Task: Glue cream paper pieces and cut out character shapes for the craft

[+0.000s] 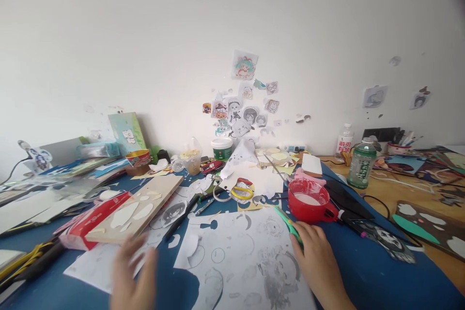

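Note:
My right hand [313,253] is closed around a green cutting tool [286,222], which lies over the upper right of a large white sheet [236,252] printed with grey drawings. Blurred by motion, my left hand [133,269] is raised at the lower left with its fingers apart and nothing between them. Beyond it a pale board [145,203] with white paper cut-outs rests partly on a red packet [96,218]. A black pen [181,217] lies between the board and the sheet.
A red cup [308,215] with white contents stands just beyond my right hand. Yellow-handled scissors [242,193] lie past the sheet. Farther right are a green bottle [361,164] and a brown board [428,227]. A plastic cup [191,161] and a white-lidded tub [222,149] stand near the wall.

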A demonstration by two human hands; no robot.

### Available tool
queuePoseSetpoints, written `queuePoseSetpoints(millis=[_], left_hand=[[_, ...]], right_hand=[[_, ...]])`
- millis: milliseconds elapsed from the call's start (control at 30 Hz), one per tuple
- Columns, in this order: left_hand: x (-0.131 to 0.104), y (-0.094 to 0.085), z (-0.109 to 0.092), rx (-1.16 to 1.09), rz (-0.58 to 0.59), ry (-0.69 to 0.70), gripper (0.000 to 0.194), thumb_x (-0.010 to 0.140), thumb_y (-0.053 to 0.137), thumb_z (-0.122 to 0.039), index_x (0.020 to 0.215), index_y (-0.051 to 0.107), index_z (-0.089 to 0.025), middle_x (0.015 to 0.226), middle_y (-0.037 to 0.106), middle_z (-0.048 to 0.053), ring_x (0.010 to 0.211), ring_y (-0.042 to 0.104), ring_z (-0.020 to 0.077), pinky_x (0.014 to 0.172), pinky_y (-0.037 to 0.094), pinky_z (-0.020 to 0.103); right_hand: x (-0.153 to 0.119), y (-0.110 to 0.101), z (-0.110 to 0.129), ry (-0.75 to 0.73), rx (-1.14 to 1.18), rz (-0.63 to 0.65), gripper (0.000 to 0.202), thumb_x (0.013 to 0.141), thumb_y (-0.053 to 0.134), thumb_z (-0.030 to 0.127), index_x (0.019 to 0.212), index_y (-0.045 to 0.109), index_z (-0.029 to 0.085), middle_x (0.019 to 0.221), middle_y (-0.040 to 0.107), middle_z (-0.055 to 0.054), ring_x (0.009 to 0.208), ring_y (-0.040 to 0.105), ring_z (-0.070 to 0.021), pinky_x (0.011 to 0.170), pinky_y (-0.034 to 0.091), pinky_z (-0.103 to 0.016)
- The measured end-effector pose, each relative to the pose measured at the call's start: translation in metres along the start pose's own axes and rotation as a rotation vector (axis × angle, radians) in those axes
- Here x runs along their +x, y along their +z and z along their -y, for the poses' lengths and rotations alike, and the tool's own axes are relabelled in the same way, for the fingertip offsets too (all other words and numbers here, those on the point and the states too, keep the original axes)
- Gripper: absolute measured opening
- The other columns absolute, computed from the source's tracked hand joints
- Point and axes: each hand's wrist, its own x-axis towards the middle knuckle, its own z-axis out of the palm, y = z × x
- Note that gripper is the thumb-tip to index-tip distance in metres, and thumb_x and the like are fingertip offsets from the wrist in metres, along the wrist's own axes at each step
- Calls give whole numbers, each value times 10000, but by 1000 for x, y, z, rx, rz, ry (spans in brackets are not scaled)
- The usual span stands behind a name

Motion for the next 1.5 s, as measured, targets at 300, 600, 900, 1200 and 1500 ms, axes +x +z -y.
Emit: queuePoseSetpoints(millis=[300, 600, 900, 1200, 1500], left_hand=[[-44, 92, 20, 961, 387, 1125, 699, 797, 428, -589, 1337, 428, -145, 1358, 447, 136, 1204, 474, 325, 907, 457, 441], [-59, 85, -4, 1028, 681, 1047, 1039, 526, 687, -625, 1387, 316, -180, 1440, 258, 168, 1300, 301, 390, 994, 349, 544], [-60, 87, -18, 1033, 862, 963, 930, 642, 575, -660, 1400, 218, -257, 1453, 207, 154, 1314, 224, 412, 977, 307, 623], [-53, 87, -13, 1015, 818, 1062, 663, 837, 389, -554, 1401, 139, -312, 1438, 276, 115, 1279, 321, 400, 927, 370, 603], [-31, 112, 11, 992, 746, 1291, 592, 889, 398, -423, 1409, 127, -343, 1386, 411, 104, 1216, 450, 349, 910, 430, 483]], right_hand=[[6, -9, 6, 49, 92, 43, 325, 858, 380, 152, 1020, 658, 189, 1028, 667, -62, 919, 539, -227, 784, 438, -352], [17, -29, 15, 181, 174, 168, 312, 813, 466, 116, 1048, 652, 204, 1073, 656, -32, 954, 515, -216, 835, 408, -338], [24, -20, 6, 171, 342, 166, 381, 737, 432, 5, 959, 677, 195, 996, 674, -43, 954, 516, -227, 872, 420, -348], [35, -22, 12, 63, 257, 259, 539, 556, 382, -89, 940, 666, 161, 994, 613, -74, 976, 480, -211, 875, 405, -307], [63, -36, 26, 10, 131, 491, 591, 581, 352, -49, 1053, 618, 185, 969, 601, -70, 964, 497, -210, 843, 393, -302]])
